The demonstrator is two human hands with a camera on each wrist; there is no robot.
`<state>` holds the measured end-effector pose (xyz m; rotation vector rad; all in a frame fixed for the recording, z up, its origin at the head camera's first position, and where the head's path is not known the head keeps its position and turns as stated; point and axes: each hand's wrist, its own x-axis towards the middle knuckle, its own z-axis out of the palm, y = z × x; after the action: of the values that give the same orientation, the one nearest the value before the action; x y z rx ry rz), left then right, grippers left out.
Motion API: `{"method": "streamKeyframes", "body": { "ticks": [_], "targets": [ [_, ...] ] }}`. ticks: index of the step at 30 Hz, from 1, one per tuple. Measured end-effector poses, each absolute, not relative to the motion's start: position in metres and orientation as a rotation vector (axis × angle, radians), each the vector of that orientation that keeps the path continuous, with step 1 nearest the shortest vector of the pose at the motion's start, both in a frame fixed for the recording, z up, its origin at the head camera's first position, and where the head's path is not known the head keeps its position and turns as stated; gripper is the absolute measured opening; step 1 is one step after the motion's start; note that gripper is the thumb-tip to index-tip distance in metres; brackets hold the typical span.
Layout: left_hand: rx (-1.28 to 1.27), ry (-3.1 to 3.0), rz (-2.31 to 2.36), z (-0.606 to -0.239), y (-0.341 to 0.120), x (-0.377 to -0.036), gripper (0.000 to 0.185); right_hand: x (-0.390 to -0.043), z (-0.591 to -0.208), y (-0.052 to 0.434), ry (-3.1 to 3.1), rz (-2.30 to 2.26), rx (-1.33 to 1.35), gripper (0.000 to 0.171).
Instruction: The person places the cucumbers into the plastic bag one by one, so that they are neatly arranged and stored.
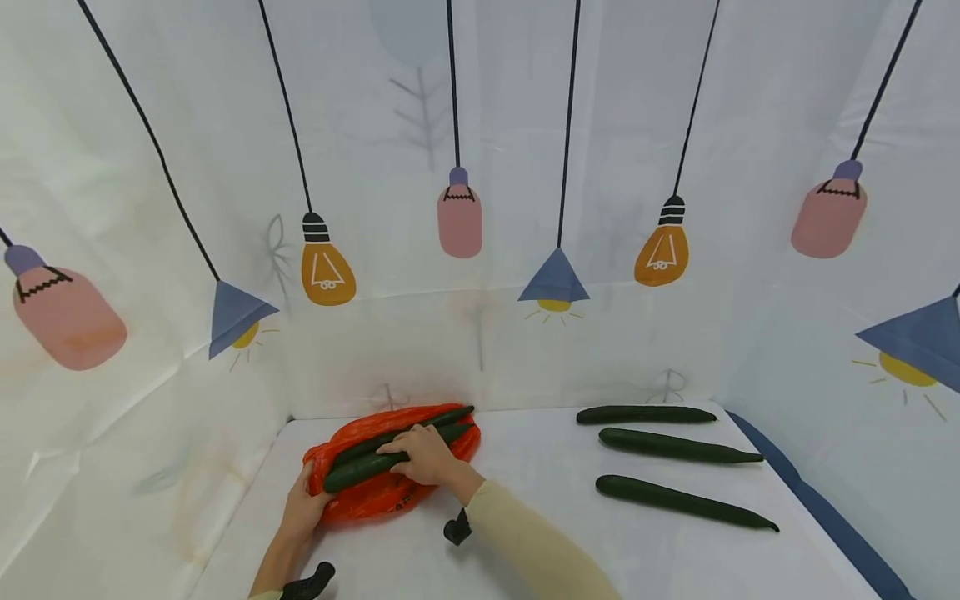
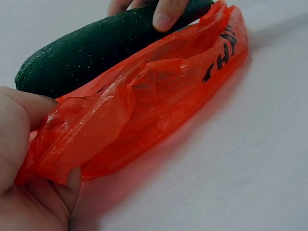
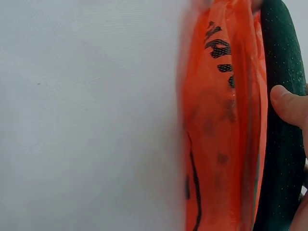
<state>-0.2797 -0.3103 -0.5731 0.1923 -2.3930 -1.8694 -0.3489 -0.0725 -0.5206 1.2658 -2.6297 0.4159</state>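
The left hand (image 1: 303,502) pinches the left end of the red bag (image 1: 378,502), its thumb above the plastic and fingers beneath, near the thick end of a cucumber (image 1: 360,472). The right hand (image 1: 429,457) grips that cucumber around its middle, thumb on the near side. The bag lies on the left part of the white counter (image 1: 547,483), close to the far edge, with its mouth gaping upward; the gripped cucumber lies along this opening, and a second cucumber (image 1: 367,447) sits just beyond it, also in the bag. Black lettering (image 2: 221,57) marks the bag's near side. On the right of the counter, well apart from the bag, three more cucumbers lie roughly side by side, apart from one another: a far one (image 1: 645,414), a middle one (image 1: 675,447) and a near one (image 1: 682,501).
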Motion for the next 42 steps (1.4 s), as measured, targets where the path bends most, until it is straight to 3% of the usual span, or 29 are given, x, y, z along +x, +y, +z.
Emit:
{"method": "streamKeyframes", "body": {
  "ticks": [14, 24, 29, 42],
  "targets": [
    [0.324, -2.309, -2.034, -0.568, -0.304, -0.277, 0.074, -0.351, -0.533, -0.063, -2.653, 0.436, 1.209, 0.039],
    [0.405, -2.180, -2.131, -0.567, -0.304, -0.274, 0.058, -0.350, -0.541, -0.067, -2.669, 0.460, 1.233, 0.041],
    [0.368, -2.227, -2.034, -0.570, -0.303, -0.275, 0.066, -0.350, -0.544, -0.067, -2.673, 0.476, 1.243, 0.040],
    [0.362, -2.259, -1.969, -0.570, -0.305, -0.279, 0.064, -0.350, -0.549, -0.072, -2.648, 0.507, 1.257, 0.038]
  ]
}}
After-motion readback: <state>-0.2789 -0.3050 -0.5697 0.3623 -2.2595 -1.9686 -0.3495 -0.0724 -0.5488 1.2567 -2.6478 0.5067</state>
